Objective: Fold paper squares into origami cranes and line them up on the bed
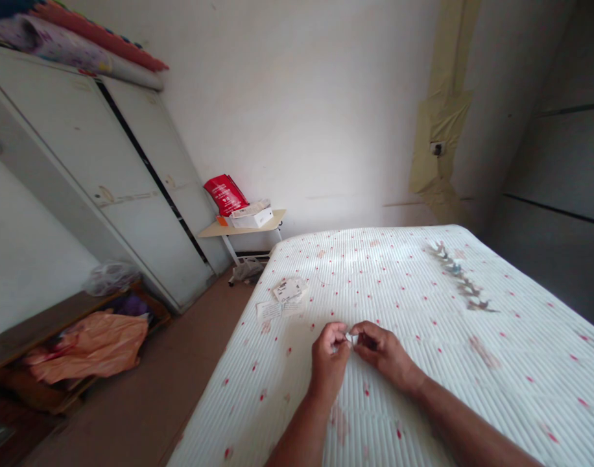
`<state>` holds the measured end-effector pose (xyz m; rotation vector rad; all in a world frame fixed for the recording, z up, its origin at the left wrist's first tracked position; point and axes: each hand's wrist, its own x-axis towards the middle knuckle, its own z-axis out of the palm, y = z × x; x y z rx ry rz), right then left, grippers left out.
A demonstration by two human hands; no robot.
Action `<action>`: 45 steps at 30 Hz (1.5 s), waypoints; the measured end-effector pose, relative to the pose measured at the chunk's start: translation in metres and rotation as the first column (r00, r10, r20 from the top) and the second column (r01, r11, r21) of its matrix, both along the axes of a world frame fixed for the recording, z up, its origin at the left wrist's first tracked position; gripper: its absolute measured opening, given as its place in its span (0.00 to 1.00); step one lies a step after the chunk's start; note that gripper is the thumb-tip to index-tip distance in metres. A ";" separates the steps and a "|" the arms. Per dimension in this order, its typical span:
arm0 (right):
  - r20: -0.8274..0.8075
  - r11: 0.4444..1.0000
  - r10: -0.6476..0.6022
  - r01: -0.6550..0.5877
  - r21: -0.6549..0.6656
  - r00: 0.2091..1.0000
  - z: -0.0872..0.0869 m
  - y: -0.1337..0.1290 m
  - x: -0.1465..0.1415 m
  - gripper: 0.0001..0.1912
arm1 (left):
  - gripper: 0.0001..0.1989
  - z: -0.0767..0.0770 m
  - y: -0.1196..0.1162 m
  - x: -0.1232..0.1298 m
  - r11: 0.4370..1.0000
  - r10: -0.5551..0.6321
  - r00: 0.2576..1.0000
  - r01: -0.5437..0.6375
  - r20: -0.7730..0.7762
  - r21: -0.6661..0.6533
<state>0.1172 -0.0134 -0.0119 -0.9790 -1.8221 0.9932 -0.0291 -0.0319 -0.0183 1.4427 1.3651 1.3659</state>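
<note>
Over the bed (258,408), the left hand (329,353) and right hand (385,350) hold 1 small pale piece (351,338) between them, each grip pinched closed; printed papers (288,288) lie left, folded shapes (455,270) right

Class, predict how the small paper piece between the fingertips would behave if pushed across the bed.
The paper piece is probably light: it looks tiny between the left hand and right hand. Seemingly thin, it may crease easily. The ridged bed cover might catch its edges.
</note>
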 end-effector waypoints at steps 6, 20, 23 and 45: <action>-0.043 0.996 0.014 -0.018 -0.084 0.999 0.003 -0.001 0.000 0.03 | 0.12 -0.002 0.002 0.000 1.000 -0.018 1.000 0.018 -0.022 -0.003; -0.140 0.987 -0.003 -0.020 -0.161 0.990 -0.001 0.004 0.000 0.04 | 0.07 -0.002 0.003 -0.001 0.997 -0.075 0.997 0.075 -0.018 -0.002; -0.221 0.974 0.001 -0.051 -0.221 0.975 0.000 0.005 0.000 0.04 | 0.05 -0.001 0.005 -0.002 0.995 -0.099 0.995 0.099 -0.016 -0.014; -0.319 0.923 -0.037 -0.090 -0.375 0.947 0.008 0.007 0.004 0.04 | 0.05 -0.003 0.009 -0.009 0.984 -0.113 0.985 0.129 0.128 -0.122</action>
